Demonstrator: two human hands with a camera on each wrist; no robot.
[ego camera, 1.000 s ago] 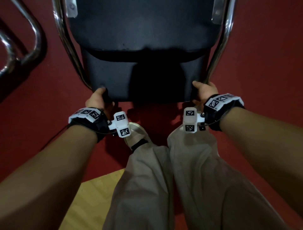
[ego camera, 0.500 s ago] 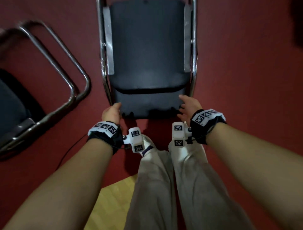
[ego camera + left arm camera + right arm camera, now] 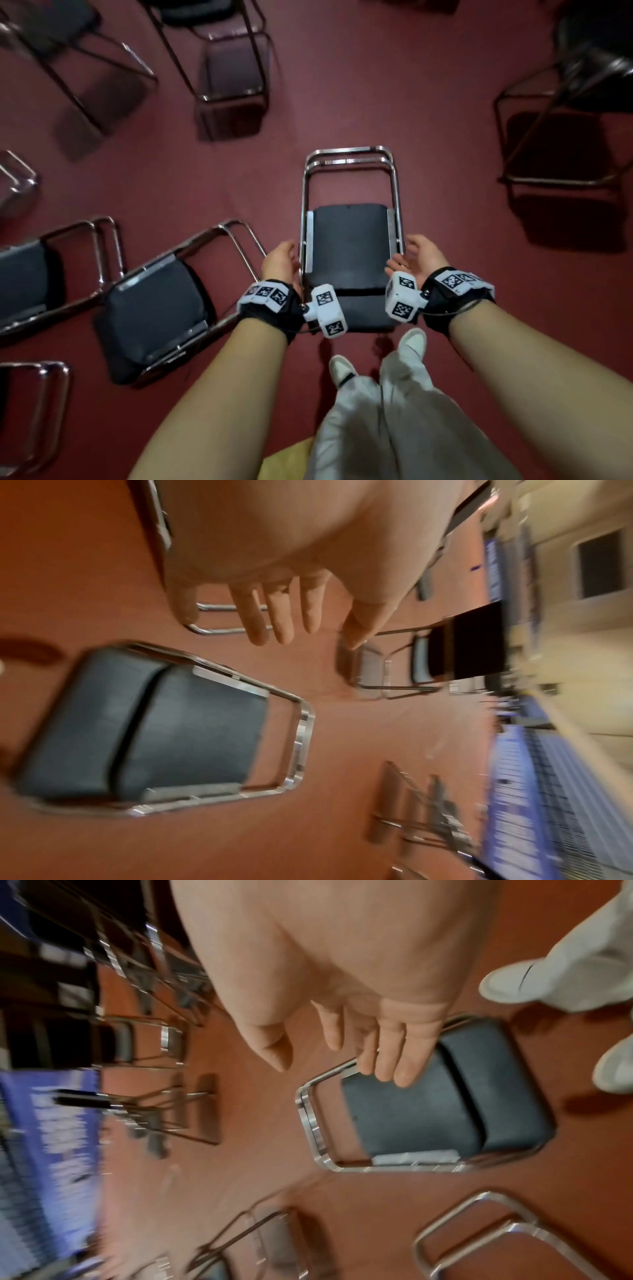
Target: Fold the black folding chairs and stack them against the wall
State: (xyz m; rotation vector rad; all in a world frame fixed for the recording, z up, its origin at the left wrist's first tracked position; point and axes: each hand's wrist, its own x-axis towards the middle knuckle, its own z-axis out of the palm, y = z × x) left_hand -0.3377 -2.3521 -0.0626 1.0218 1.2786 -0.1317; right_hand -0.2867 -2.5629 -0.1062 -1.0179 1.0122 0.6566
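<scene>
A folded black chair [image 3: 347, 253] with a chrome frame lies flat on the red floor in front of my feet, its leg loops pointing away from me. It also shows in the right wrist view as the folded chair [image 3: 428, 1110]. My left hand [image 3: 279, 262] hovers by its left rail and my right hand [image 3: 416, 255] by its right rail. Both have straight, spread fingers and hold nothing. The wrist views show the same for the left hand [image 3: 301, 620] and the right hand [image 3: 337, 1042].
Other folded chairs [image 3: 154, 308] [image 3: 27, 281] lie on the floor to my left. Unfolded chairs stand farther off, one at the back [image 3: 226, 68] and one at the right [image 3: 565, 120]. My white shoes [image 3: 340, 368] stand just behind the chair.
Both hands gripped the backrest end of the chair a second ago. They have let go and opened, and my view has risen away from the chair lying on the floor.
</scene>
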